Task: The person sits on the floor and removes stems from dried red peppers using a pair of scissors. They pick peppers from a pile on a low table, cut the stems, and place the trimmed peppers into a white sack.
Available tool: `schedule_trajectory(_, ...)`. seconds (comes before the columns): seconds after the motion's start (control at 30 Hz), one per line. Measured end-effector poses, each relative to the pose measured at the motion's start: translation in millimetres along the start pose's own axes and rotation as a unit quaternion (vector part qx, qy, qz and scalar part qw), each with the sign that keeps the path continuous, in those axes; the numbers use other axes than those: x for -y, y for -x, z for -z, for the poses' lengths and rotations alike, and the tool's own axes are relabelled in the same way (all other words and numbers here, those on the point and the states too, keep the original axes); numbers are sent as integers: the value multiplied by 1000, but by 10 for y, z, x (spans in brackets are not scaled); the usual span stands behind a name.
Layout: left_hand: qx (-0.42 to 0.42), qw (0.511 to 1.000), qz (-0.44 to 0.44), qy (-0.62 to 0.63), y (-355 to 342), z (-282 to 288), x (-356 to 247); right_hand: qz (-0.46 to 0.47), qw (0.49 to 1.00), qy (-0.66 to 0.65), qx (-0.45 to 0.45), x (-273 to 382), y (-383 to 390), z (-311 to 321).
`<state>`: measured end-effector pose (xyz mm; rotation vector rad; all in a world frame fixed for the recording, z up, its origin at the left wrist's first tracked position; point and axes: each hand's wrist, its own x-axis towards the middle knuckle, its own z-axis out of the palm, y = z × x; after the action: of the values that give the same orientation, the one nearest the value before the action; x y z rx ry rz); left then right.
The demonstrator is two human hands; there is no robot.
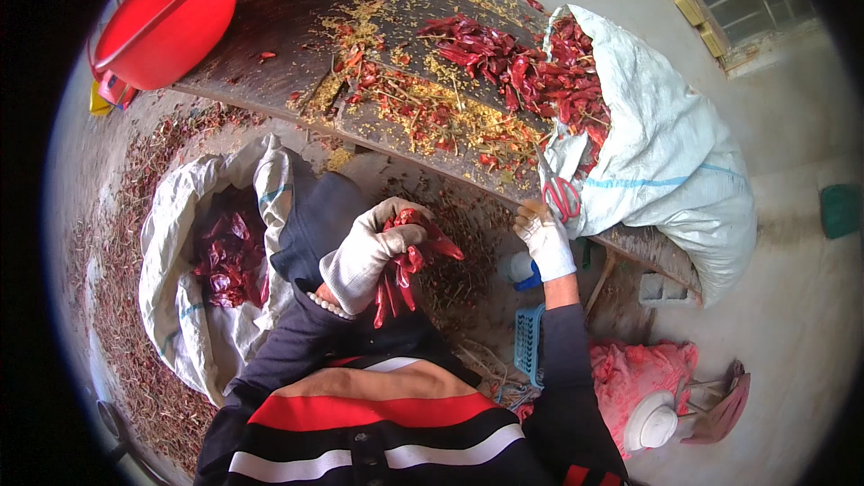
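Observation:
Several dried red chili peppers (416, 256) are bunched in my left hand (373, 252), which wears a white glove and is closed around them in front of my chest. My right hand (546, 238), in a white glove with bare fingertips, is at the table's near edge. Its fingers are curled at the red handles of a pair of scissors (562, 198), whose blades point away toward the table. Just beyond the scissors, a white woven sack (661, 126) lies on its side, with dried chilies (517, 63) spilling from its mouth.
Yellow seeds and chili scraps (432, 112) cover much of the dark wooden table (297, 36). A red basin (171, 22) stands at its far left. An open white sack (171, 243) holding chilies is at my left. A blue basket (528, 342) and a stool with pink cloth (630, 378) are at lower right.

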<state>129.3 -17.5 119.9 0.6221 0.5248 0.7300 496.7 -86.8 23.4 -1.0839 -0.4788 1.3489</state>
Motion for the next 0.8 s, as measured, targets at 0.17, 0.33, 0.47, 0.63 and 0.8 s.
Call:
schedule_trajectory(0.17, 24, 999, 17, 38, -57, -75, 81, -15, 986, -156, 50, -220, -26, 52)
schedule_trajectory(0.33, 53, 998, 11, 38, -152, -157, 172, -30, 974, -216, 55, -242, 15, -100)
schedule_trajectory(0.47, 87, 993, 25, 71, -166, -221, 152, -31, 973, -224, 52, -251, 29, -139)
schedule_trajectory(0.63, 101, 994, 28, 35, -151, -135, 204, -33, 971, -221, 87, -318, 57, -186)
schedule_trajectory(0.8, 62, 997, 33, -29, -104, -197, 149, -40, 976, -207, 52, -397, 63, -199)
